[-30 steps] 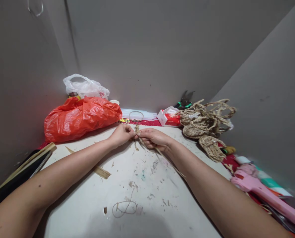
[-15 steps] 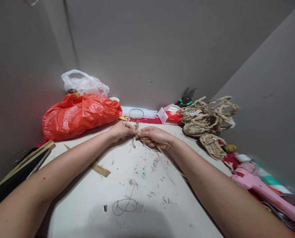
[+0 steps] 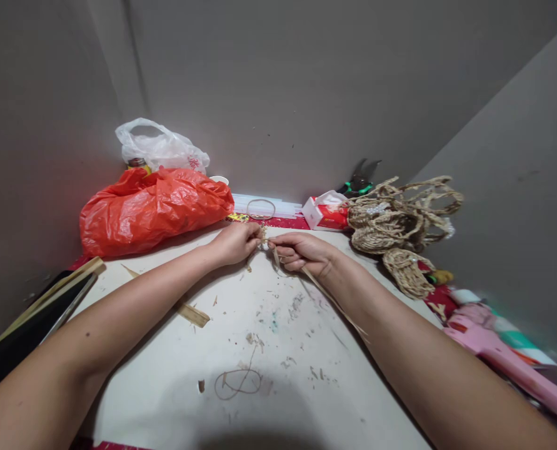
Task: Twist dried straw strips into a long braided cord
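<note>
My left hand (image 3: 237,242) is closed, its fingertips pinching a small tan piece of knotted plant fibre (image 3: 264,232) that is mostly hidden by the fingers. Just to its right, my right hand (image 3: 304,251) pinches a thin, flat straw strip (image 3: 332,299) between thumb and forefinger. That strip loops below the right fingers and trails out under the right wrist toward me. The two hands nearly meet above the far part of the white tabletop (image 3: 240,340).
At the back left lies a red plastic bag (image 3: 156,209) with a white bag (image 3: 160,149) behind it. Back right are a tissue pack (image 3: 327,211), pliers (image 3: 360,180) and braided straw bundles (image 3: 391,219). A pink tool (image 3: 498,356) lies right; a thread loop (image 3: 237,382) sits near me.
My left hand has turned so its fingers curl over the fibre piece, covering more of it. A small gap has opened between the hands. The view has shifted slightly.
</note>
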### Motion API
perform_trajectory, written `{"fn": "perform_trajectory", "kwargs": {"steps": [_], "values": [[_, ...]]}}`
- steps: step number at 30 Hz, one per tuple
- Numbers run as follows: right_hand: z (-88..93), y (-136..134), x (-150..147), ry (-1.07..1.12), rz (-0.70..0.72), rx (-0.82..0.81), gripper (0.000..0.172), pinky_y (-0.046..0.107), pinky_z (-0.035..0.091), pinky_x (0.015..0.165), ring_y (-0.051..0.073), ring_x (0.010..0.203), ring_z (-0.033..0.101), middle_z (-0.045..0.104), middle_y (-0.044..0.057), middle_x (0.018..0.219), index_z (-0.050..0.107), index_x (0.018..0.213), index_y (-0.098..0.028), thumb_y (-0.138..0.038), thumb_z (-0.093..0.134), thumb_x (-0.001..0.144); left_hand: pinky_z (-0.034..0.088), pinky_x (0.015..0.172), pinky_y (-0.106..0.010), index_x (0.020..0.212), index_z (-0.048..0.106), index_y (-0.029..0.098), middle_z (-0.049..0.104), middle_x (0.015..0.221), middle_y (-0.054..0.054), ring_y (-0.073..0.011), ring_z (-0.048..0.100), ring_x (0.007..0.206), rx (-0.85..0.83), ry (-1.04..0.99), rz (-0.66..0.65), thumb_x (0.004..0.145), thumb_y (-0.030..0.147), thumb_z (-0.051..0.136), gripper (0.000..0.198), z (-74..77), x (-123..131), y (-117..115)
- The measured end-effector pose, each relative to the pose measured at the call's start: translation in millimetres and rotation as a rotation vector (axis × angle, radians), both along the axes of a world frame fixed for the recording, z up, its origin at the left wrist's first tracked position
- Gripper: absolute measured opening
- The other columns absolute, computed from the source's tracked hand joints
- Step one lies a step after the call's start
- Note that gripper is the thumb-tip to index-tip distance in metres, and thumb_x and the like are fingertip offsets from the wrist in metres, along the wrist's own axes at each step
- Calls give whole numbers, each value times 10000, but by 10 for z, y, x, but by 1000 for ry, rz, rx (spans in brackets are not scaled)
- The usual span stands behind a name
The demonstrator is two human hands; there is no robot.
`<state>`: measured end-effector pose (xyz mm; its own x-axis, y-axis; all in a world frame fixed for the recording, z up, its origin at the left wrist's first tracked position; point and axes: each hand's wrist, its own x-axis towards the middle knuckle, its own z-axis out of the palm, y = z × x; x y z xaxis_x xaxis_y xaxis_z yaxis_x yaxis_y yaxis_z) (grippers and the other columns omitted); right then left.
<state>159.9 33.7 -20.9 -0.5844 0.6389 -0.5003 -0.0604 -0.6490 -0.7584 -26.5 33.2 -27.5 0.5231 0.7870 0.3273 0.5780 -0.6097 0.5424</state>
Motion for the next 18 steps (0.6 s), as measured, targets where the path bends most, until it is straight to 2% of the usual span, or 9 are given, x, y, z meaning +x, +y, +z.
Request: {"fn": "perform_trajectory", "kwargs": {"steps": [5,9,11,13,15,18], "values": [[-37,-13,-24,55,-16,-12,186,105,126,281,36,363,66,204,-92,441,422,660,-164,-156,408,845,292,550,-255,806,612,169,606,666,-67,-156,508,571,202,289,81,832,233,427,198,53,-13,-102],[-16,-49,-53,98,-20,-11,211,101,158,278,32,351,89,232,-91,447,380,646,-174,-163,411,855,296,554,-274,886,599,166,608,662,-76,-188,534,581,245,414,120,839,221,399,213,75,0,-166],[1,-65,-60,109,-11,-9,217,101,176,285,29,349,111,245,-88,451,372,643,-174,-165,415,856,296,549,-277,905,590,160,599,651,-69,-188,529,580,233,409,139,844,235,386,225,48,18,-171],[7,-75,-64,92,-4,6,206,105,174,291,28,347,121,247,-89,443,386,645,-171,-163,425,847,295,547,-268,856,584,154,578,635,-54,-167,506,574,184,308,168,843,258,387,224,2,43,-159],[0,-80,-70,46,0,53,196,112,150,295,26,345,122,251,-91,429,404,640,-165,-166,444,832,291,541,-251,747,562,151,538,600,-24,-132,461,553,77,115,173,827,256,402,207,-42,72,-140],[-16,-97,-92,-68,17,178,174,126,107,307,20,339,128,288,-90,414,451,653,-153,-204,495,813,278,512,-219,636,507,152,448,512,35,-85,380,488,-268,-264,165,780,236,449,177,-63,103,-121]]}}
